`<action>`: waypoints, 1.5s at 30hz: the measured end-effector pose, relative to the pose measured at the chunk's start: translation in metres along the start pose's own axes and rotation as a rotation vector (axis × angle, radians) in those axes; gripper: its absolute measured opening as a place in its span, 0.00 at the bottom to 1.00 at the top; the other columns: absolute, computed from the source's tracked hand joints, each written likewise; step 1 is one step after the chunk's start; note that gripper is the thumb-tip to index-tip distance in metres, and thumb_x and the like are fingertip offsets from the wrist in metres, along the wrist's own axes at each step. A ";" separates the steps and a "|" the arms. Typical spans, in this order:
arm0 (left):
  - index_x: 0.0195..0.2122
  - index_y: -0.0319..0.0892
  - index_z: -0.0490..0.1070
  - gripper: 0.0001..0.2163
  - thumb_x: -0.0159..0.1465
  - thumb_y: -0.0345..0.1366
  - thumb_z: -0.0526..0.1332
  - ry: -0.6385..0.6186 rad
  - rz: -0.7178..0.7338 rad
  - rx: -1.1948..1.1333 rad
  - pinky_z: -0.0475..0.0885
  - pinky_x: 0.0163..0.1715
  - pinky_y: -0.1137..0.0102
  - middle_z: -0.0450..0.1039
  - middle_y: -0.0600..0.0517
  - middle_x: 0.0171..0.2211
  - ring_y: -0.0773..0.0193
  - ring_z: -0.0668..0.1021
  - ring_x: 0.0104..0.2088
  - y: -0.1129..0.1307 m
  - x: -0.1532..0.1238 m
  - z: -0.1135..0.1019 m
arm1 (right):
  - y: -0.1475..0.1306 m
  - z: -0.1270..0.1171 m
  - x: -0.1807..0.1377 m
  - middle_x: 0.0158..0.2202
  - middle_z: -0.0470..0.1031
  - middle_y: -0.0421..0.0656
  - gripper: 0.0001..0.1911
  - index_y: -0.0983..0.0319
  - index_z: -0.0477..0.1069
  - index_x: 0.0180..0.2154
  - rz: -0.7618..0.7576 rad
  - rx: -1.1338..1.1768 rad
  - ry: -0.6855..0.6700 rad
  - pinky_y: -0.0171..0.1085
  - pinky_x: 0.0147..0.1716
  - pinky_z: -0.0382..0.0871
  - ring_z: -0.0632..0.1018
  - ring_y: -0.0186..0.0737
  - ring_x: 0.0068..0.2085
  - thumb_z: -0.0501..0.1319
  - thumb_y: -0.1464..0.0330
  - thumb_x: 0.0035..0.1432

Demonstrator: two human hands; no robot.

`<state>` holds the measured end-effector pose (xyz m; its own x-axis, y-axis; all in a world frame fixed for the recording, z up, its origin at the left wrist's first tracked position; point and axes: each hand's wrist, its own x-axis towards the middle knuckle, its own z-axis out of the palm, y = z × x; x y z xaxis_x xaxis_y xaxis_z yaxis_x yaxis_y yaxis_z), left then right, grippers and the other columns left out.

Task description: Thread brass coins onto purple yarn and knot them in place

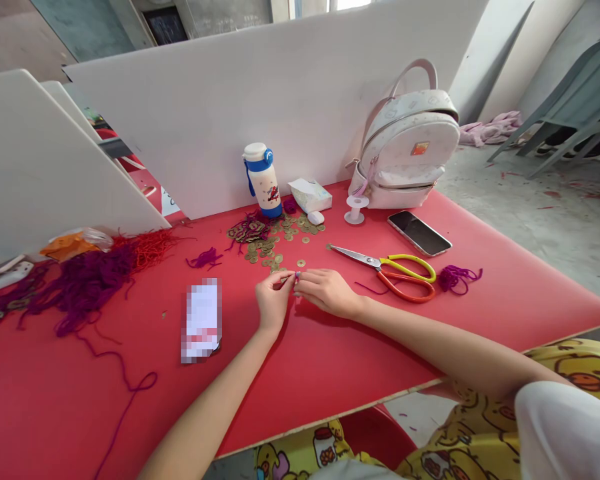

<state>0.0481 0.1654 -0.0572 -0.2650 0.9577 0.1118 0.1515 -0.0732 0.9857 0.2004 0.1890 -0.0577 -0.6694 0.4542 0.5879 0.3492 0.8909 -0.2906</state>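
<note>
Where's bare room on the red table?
Bare: tabletop between left forearm and right forearm; right-hand end, beyond the black phone and small purple yarn bundle. Crowded: behind the hands, with coins, bottle, tissue pack; far left, with yarn pile.

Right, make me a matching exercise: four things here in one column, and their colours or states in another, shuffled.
1. Scissors
2. Coins
3. Bottle
4. Backpack

A. Upright, cream-white and blue
B. Brassy, partly heaped, partly scattered
C. Whitish, orange-tagged
D. Lying flat: yellow, red-orange and silver

Pairs: 1-D, 2-B, 3-A, 4-C
</note>
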 end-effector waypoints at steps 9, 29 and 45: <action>0.34 0.40 0.78 0.07 0.59 0.32 0.60 -0.126 0.128 0.098 0.76 0.33 0.70 0.79 0.47 0.35 0.62 0.80 0.32 -0.003 0.001 -0.002 | 0.015 0.002 0.001 0.27 0.66 0.39 0.14 0.61 0.64 0.30 0.534 0.488 0.262 0.34 0.32 0.61 0.68 0.35 0.29 0.49 0.65 0.68; 0.33 0.40 0.79 0.07 0.58 0.35 0.63 -0.185 0.078 0.042 0.76 0.35 0.68 0.79 0.48 0.32 0.60 0.80 0.32 -0.003 0.002 -0.003 | 0.018 -0.002 0.002 0.32 0.69 0.42 0.17 0.61 0.68 0.33 0.439 0.569 0.307 0.36 0.37 0.63 0.70 0.37 0.34 0.48 0.61 0.69; 0.34 0.39 0.79 0.07 0.58 0.34 0.62 -0.130 0.112 0.021 0.75 0.36 0.69 0.79 0.47 0.35 0.60 0.80 0.36 -0.003 0.003 -0.005 | 0.025 0.000 0.004 0.31 0.71 0.42 0.07 0.61 0.74 0.35 0.466 0.515 0.241 0.36 0.31 0.64 0.68 0.37 0.32 0.62 0.64 0.60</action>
<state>0.0422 0.1671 -0.0596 -0.1196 0.9720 0.2023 0.1935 -0.1770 0.9650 0.2070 0.2132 -0.0627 -0.3435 0.8246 0.4494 0.1703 0.5253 -0.8337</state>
